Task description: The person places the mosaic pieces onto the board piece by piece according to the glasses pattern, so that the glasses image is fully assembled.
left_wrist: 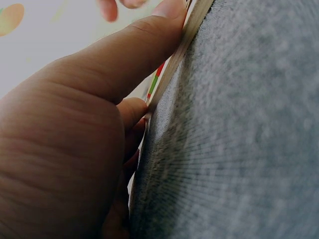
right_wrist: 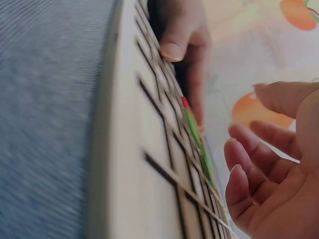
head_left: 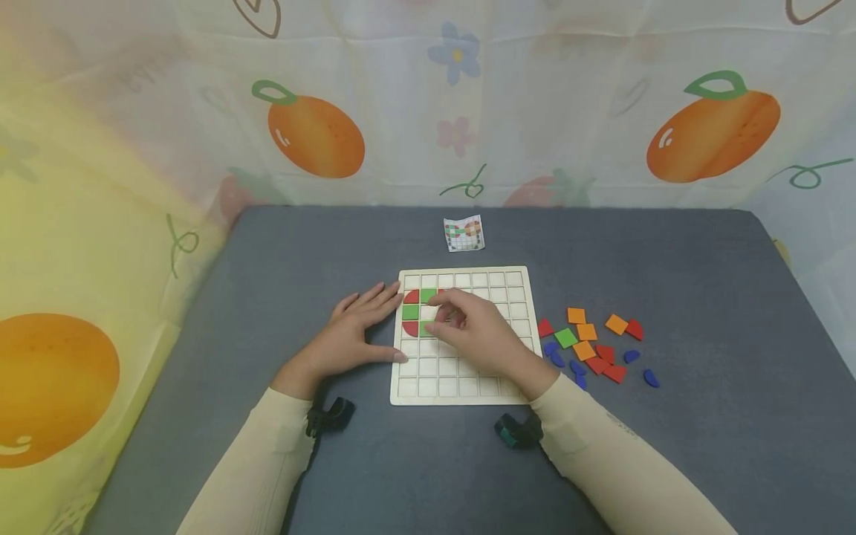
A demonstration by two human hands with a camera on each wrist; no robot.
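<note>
A pale wooden grid board (head_left: pixel 428 368) lies on the table. My left hand (head_left: pixel 348 334) rests at its left edge, fingers spread, the thumb touching the rim in the left wrist view. Over the upper left cells hovers my right hand (head_left: pixel 481 334), its fingers loosely bent. The right wrist view shows a gap between the thumb (right_wrist: pixel 279 99) and the other fingers, with nothing held. Red rounded pieces (head_left: pixel 411 297) and green square tiles (head_left: pixel 411 312) sit in the upper left cells. My right hand partly hides those cells.
Right of the board lie loose orange squares (head_left: pixel 576 316), a green square (head_left: pixel 565 338), red pieces (head_left: pixel 614 374) and blue rounded pieces (head_left: pixel 652 378). Behind the board is a small printed pattern card (head_left: pixel 464 244). A patterned curtain (head_left: pixel 555 89) hangs along the table's (head_left: pixel 301 245) far edge.
</note>
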